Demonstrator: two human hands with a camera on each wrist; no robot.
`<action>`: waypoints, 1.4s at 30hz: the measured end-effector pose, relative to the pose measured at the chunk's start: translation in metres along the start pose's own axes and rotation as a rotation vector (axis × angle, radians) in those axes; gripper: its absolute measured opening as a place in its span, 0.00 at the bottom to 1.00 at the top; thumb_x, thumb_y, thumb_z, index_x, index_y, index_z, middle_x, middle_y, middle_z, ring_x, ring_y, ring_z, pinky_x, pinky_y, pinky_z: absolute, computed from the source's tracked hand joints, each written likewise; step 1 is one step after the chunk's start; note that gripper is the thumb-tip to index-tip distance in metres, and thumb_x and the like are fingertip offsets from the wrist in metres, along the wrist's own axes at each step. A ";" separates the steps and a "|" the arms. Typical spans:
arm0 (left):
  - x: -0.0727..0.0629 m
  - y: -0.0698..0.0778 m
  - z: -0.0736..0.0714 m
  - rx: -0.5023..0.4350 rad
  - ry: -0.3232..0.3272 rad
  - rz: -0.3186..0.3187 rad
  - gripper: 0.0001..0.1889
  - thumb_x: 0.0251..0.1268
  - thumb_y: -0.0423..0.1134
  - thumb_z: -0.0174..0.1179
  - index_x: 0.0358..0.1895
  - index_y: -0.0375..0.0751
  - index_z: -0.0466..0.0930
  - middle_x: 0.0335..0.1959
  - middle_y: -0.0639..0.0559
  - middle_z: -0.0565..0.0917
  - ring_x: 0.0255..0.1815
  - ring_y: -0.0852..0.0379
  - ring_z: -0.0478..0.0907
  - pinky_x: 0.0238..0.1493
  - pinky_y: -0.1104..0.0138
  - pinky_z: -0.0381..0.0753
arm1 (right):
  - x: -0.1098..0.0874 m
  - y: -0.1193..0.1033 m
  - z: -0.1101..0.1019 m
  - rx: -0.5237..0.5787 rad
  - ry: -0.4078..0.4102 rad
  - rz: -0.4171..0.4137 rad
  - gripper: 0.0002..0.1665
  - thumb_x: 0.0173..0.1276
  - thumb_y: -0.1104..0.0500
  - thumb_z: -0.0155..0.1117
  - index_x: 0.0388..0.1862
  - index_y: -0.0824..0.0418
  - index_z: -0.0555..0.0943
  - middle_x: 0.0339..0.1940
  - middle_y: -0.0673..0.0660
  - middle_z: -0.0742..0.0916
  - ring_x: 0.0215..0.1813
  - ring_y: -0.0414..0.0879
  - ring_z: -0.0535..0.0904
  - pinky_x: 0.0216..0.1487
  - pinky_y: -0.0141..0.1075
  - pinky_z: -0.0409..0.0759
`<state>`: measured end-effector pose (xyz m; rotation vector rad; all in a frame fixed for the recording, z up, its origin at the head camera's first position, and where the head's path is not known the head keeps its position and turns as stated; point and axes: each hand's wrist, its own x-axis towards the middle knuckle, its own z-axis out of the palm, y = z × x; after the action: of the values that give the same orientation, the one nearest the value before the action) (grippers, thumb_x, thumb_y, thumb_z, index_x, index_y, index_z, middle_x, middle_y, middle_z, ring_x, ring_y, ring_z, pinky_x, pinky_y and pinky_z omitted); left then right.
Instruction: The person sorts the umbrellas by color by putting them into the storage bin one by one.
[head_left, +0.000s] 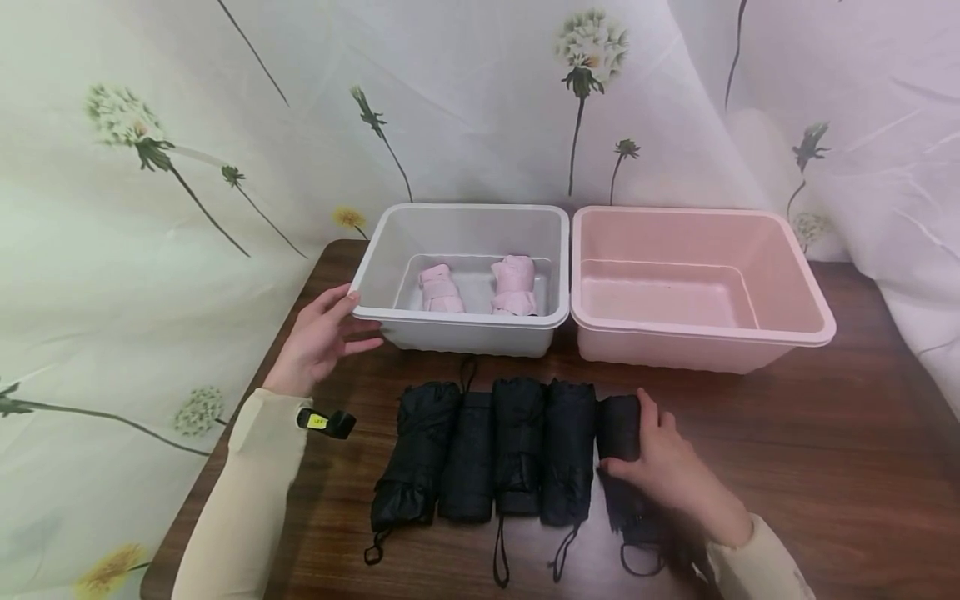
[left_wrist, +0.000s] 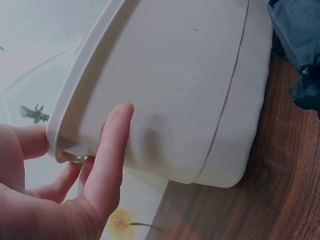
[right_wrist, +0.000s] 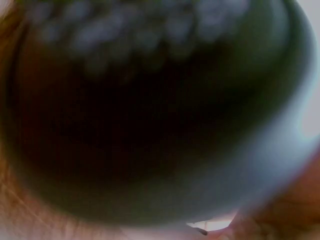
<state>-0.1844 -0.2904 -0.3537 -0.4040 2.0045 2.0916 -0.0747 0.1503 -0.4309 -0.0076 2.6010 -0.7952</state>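
Observation:
At the front left corner of the grey plastic bin (head_left: 468,337), my left hand (head_left: 318,337) holds the rim. The left wrist view shows my left hand (left_wrist: 75,185) with its fingers about that corner, one finger lying along the outer wall. My right hand (head_left: 678,471) grips a black folded umbrella (head_left: 621,425), the rightmost of a row, with thumb and fingers on its two sides. A dark, blurred shape fills most of the right wrist view. Two pink bundles, one on the left (head_left: 441,290) and one on the right (head_left: 514,285), lie inside the grey bin.
Several more black folded umbrellas (head_left: 517,442) lie side by side, wrist loops towards me. A pink bin (head_left: 697,350) stands right beside the grey one. Both bins are at the back of the brown wooden table (head_left: 862,467), before a dandelion-print cloth (head_left: 480,100).

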 end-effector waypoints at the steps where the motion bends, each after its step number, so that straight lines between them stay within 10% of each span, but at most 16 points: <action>1: 0.000 0.000 0.000 0.001 0.000 0.001 0.34 0.70 0.50 0.55 0.75 0.47 0.54 0.58 0.50 0.71 0.45 0.53 0.84 0.44 0.53 0.85 | 0.000 0.001 0.000 0.001 0.001 -0.005 0.69 0.52 0.41 0.74 0.75 0.68 0.41 0.60 0.83 0.65 0.47 0.71 0.77 0.43 0.59 0.80; 13: 0.002 -0.002 -0.001 -0.021 -0.013 0.011 0.34 0.71 0.49 0.55 0.75 0.45 0.53 0.56 0.51 0.71 0.42 0.55 0.85 0.43 0.53 0.86 | 0.001 0.014 -0.003 0.121 0.014 -0.066 0.69 0.52 0.42 0.74 0.76 0.70 0.42 0.70 0.81 0.60 0.69 0.75 0.61 0.65 0.65 0.66; 42: -0.003 0.002 0.000 -0.008 -0.017 0.001 0.35 0.71 0.49 0.54 0.75 0.45 0.52 0.56 0.51 0.71 0.41 0.56 0.84 0.47 0.51 0.84 | -0.005 0.025 -0.016 0.341 -0.010 -0.019 0.66 0.57 0.42 0.72 0.77 0.67 0.40 0.73 0.77 0.56 0.71 0.73 0.59 0.68 0.64 0.64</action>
<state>-0.1822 -0.2904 -0.3509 -0.3846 1.9879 2.0973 -0.0738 0.1801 -0.4300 0.0632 2.4258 -1.2305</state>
